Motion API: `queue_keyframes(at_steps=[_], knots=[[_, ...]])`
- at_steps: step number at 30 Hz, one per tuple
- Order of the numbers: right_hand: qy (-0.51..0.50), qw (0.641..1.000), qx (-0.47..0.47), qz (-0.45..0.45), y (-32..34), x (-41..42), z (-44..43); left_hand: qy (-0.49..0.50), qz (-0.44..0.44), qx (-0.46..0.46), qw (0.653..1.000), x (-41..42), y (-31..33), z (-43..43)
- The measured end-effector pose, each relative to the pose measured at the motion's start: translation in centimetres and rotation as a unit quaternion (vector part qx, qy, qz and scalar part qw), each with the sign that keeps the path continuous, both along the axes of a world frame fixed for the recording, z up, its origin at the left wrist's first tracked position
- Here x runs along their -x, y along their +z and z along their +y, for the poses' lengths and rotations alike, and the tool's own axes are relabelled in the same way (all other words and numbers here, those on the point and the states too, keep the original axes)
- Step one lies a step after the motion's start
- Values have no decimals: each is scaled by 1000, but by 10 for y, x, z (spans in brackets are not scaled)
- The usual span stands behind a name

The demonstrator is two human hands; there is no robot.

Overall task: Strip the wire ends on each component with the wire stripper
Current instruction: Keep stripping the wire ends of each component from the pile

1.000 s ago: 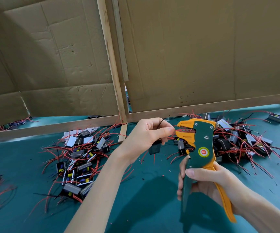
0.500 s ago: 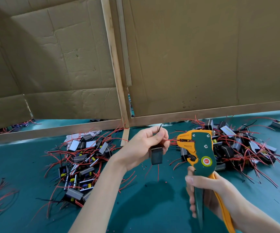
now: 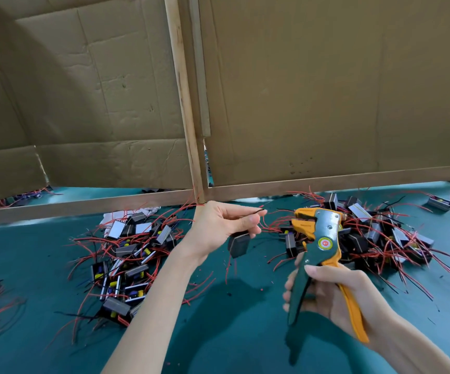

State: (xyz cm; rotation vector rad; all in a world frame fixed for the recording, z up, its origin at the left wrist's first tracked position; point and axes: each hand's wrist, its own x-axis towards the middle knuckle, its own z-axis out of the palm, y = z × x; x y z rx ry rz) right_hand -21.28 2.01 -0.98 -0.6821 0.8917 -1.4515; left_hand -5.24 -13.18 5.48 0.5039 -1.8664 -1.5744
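1. The left hand [image 3: 218,228] pinches a thin black wire [image 3: 254,211] between thumb and forefinger, with the free end poking to the right. The small dark component [image 3: 238,245] hangs just under the fingers.
2. The right hand [image 3: 334,292] is curled round the handles of the wire stripper [image 3: 323,238], head up. The handles stand spread, so the jaws are probably open.
3. The wire tip and the stripper head are near each other but not touching. The step in hand looks like feeding this end into the mouth.
4. To do it well, pinch close to the tip so it stays stiff and slide it in straight. Let only a short end pass the blades, then squeeze steadily.
5. Further out, one pile of components [image 3: 129,255] lies to the left and another pile [image 3: 380,233] to the right. Both sit on the green table [image 3: 29,252], in front of a cardboard wall [image 3: 299,90].
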Motion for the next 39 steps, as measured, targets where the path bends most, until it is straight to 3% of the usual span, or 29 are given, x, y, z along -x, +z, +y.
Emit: queue_keyframes(at_steps=[10, 16, 24, 39], knots=[[20, 999, -13, 28, 0, 0, 3, 72, -104, 113, 985, 3, -6, -1], [26, 1000, 7, 9, 5, -2, 5, 66, -90, 110, 988, 4, -2, 5], [22, 995, 9, 101, 8, -8, 6, 19, -86, 93, 992, 8, 3, 12], [23, 988, -38, 148, 3, -10, 7, -36, -169, 130, 976, -3, 11, 8]])
